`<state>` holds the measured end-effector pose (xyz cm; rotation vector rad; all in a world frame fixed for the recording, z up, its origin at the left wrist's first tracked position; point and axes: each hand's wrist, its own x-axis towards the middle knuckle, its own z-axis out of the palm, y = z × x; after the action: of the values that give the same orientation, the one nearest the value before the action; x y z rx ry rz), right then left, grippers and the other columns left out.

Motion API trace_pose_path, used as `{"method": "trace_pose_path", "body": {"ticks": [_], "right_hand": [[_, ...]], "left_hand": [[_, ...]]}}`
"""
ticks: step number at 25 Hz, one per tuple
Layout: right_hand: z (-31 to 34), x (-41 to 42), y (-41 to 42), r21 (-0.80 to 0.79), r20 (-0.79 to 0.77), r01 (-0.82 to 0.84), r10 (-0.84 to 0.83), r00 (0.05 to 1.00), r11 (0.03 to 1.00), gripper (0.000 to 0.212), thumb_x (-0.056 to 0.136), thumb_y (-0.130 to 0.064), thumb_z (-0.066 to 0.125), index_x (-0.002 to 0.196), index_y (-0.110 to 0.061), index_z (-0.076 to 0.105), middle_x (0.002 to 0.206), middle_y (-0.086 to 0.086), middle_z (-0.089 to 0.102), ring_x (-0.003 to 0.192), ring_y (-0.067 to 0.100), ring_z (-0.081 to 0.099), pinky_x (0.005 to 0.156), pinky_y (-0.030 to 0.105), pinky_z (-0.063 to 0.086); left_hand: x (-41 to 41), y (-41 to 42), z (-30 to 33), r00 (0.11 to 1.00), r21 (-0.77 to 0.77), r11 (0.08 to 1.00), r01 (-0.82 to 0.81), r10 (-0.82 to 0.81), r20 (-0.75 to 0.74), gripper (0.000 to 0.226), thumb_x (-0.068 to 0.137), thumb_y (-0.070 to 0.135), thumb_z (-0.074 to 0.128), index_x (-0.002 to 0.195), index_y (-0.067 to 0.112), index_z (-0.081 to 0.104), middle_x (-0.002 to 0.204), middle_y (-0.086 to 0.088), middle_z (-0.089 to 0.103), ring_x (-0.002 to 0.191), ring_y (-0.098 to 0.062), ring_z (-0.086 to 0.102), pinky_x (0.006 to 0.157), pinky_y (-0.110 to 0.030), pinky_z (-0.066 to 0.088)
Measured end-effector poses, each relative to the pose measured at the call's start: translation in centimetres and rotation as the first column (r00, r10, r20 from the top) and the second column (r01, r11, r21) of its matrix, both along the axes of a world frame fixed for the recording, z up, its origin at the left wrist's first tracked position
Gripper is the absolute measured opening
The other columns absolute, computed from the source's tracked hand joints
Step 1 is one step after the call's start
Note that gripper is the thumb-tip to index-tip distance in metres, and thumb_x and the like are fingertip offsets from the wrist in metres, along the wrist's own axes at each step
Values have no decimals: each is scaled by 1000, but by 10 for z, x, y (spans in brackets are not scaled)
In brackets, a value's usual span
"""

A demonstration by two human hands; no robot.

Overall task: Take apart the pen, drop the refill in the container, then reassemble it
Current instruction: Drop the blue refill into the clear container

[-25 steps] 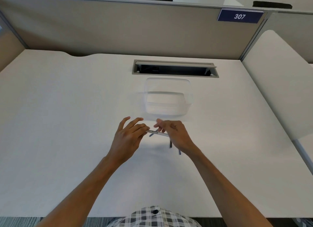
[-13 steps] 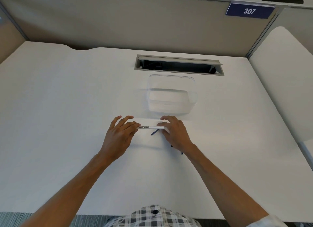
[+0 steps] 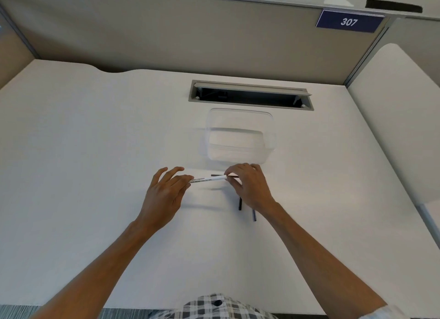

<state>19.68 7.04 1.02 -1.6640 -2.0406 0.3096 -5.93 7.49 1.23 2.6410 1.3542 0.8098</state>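
A white pen barrel with dark print is held level just above the desk, in front of the clear plastic container. My left hand pinches its left end. My right hand grips a thin dark refill that sticks out of the barrel's right end. Two short dark pen parts lie on the desk under my right wrist. The container looks empty.
An open cable slot is set into the white desk behind the container. Grey partition walls close off the back and right, with a blue "307" sign.
The barrel has lifted slightly and tilted. My right hand has shifted right and a dark refill now shows at the barrel's right end. The camera has tipped down a little.
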Motion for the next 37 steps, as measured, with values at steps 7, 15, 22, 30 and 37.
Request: {"method": "trace_pose_path", "body": {"ticks": [7,15,22,30,37], "right_hand": [[51,16,29,260,-39,119,-112,993,958,6,93,-18,65,96,-17,70,102,-5,72,95,18,65,84,37,42],[57,32,91,51,86,128,-132,988,990,12,95,-20,62,99,-15,72,111,-1,70,102,22,61,90,34,34],[51,34,95,73,21,162,-164,986,984,17,96,-21,60,108,-14,71,117,0,71,112,22,60,94,31,33],[46,37,40,175,-226,278,-236,945,945,10,92,-13,65,98,-13,72,105,0,74,98,20,67,89,44,51],[12,38,-34,33,-241,387,-368,898,922,7,88,-17,70,95,-19,72,96,-6,72,87,15,67,82,42,52]], "left_hand": [[2,1,0,1000,13,1000,-10,10,17,28,97,22,42,108,11,66,107,2,71,119,-22,57,106,-41,33],[3,8,5,1000,4,1000,-8,8,10,29,98,22,40,109,12,65,107,3,71,121,-21,56,107,-43,33],[3,9,5,1000,5,1000,-17,17,15,32,98,23,38,108,11,66,106,2,71,119,-22,57,107,-43,34],[9,6,7,1000,-2,1000,11,-11,-1,30,97,21,41,110,13,66,106,3,72,117,-21,58,107,-42,32],[12,-4,8,1000,3,1000,28,-28,7,28,96,18,43,110,12,67,104,3,71,116,-21,59,106,-42,33]]}}
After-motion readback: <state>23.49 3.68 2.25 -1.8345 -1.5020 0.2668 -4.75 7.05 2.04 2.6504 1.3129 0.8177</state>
